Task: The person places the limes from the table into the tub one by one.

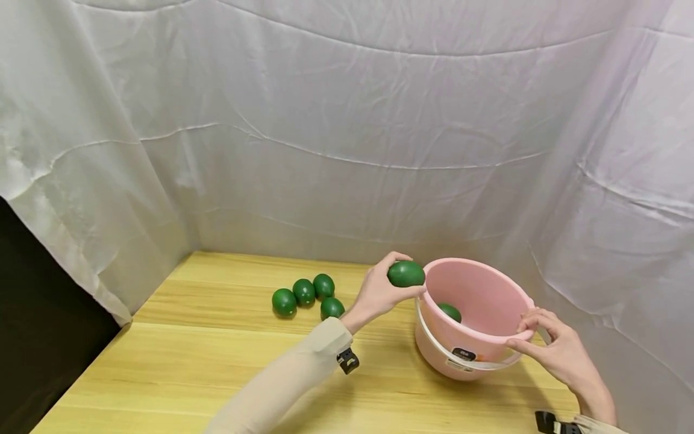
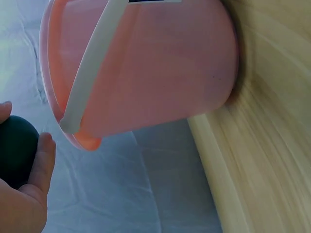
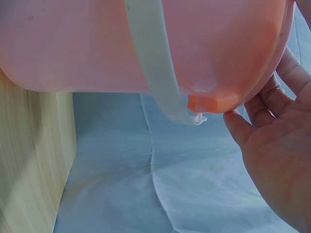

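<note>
Head view: pink bucket [image 1: 481,313] bears blurred dark label [image 1: 463,354].

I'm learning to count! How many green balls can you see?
6 green balls: four grouped on the table, one in the left hand, and one in the bucket. The bucket may hide more.

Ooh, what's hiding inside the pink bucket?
Inside the pink bucket I see one green oval thing, partly covered by the bucket's near wall. That wall also hides the bottom, so I can't tell whether more are down there.
</note>
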The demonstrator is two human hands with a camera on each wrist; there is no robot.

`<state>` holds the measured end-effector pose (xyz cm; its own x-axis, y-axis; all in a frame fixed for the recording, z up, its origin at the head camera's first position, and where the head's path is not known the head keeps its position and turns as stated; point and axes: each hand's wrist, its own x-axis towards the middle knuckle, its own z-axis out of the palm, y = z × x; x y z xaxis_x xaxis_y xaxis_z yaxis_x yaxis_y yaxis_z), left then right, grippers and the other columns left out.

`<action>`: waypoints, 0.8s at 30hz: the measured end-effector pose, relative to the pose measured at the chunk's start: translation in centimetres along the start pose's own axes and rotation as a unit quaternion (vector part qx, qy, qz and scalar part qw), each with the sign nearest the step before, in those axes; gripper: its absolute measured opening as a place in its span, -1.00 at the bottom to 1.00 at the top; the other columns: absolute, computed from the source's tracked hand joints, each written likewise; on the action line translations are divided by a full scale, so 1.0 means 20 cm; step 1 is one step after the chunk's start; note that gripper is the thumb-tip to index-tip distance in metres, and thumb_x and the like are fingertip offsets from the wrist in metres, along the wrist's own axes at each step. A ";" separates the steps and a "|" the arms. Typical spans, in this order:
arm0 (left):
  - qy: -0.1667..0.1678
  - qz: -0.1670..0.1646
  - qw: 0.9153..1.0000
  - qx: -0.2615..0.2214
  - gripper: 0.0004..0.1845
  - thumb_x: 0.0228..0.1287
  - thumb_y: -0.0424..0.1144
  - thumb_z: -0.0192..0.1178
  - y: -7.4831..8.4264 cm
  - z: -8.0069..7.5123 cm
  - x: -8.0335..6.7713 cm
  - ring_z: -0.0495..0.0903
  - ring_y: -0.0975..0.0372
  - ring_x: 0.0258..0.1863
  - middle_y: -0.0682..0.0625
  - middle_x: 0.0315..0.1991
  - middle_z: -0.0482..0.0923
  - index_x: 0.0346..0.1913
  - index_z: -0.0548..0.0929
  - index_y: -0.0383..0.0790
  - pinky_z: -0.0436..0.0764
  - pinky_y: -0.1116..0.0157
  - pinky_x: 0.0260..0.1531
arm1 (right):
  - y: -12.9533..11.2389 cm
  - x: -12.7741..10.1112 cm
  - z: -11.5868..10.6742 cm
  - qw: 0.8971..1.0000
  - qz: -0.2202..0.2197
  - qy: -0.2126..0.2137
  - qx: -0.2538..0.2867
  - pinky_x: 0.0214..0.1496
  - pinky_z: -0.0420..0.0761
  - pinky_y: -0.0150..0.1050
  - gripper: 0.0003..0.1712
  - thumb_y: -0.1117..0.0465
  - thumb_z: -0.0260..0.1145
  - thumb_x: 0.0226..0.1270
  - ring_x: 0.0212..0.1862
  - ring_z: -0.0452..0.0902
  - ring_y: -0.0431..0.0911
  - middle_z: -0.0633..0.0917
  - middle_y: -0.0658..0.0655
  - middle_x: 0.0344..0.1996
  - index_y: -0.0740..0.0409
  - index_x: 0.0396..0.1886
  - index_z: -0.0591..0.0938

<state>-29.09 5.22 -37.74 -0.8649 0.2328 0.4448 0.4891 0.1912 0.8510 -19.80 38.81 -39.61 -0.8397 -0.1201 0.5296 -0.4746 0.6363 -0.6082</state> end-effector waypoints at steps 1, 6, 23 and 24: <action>-0.005 0.008 1.000 0.006 -0.45 -0.03 0.01 0.53 0.00 0.00 0.00 0.63 0.29 -0.27 0.13 -0.12 0.63 0.06 0.54 0.23 0.64 0.32 -0.32 | 0.00 0.00 0.00 1.000 0.000 0.001 -0.001 0.19 0.22 -0.75 -0.72 0.44 0.56 -0.06 0.22 0.30 -0.43 0.53 -0.24 -0.17 0.18 -0.40 0.61; -0.047 0.064 0.996 0.036 -0.41 0.11 -0.11 0.45 0.02 0.03 0.02 0.57 0.32 -0.19 0.09 0.02 0.54 0.21 0.46 0.11 0.61 0.38 -0.24 | 0.00 0.00 0.00 1.000 -0.006 0.005 0.000 0.21 0.21 -0.74 -0.71 0.46 0.56 -0.07 0.20 0.32 -0.41 0.54 -0.24 -0.17 0.17 -0.41 0.61; -0.103 0.134 0.978 0.125 -0.30 0.22 -0.11 0.37 0.03 0.15 0.00 0.51 0.31 -0.19 -0.06 0.14 0.40 0.40 0.31 0.14 0.59 0.39 -0.11 | 0.01 0.00 0.01 1.000 -0.012 0.009 0.011 0.24 0.22 -0.72 -0.70 0.50 0.55 -0.10 0.20 0.34 -0.40 0.53 -0.23 -0.18 0.20 -0.41 0.61; -0.104 0.134 0.978 0.125 -0.29 0.23 -0.12 0.37 0.04 0.15 0.00 0.52 0.31 -0.21 -0.07 0.12 0.40 0.41 0.30 0.15 0.59 0.40 -0.13 | 0.01 0.00 0.01 1.000 -0.010 0.008 0.011 0.24 0.21 -0.72 -0.70 0.50 0.55 -0.09 0.20 0.34 -0.40 0.53 -0.23 -0.18 0.21 -0.41 0.61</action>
<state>-28.37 8.18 -37.99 -0.6730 0.4910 0.5532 0.7296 0.3178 0.6055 -19.96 38.83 -39.76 -0.8253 -0.1199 0.5518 -0.4975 0.6167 -0.6100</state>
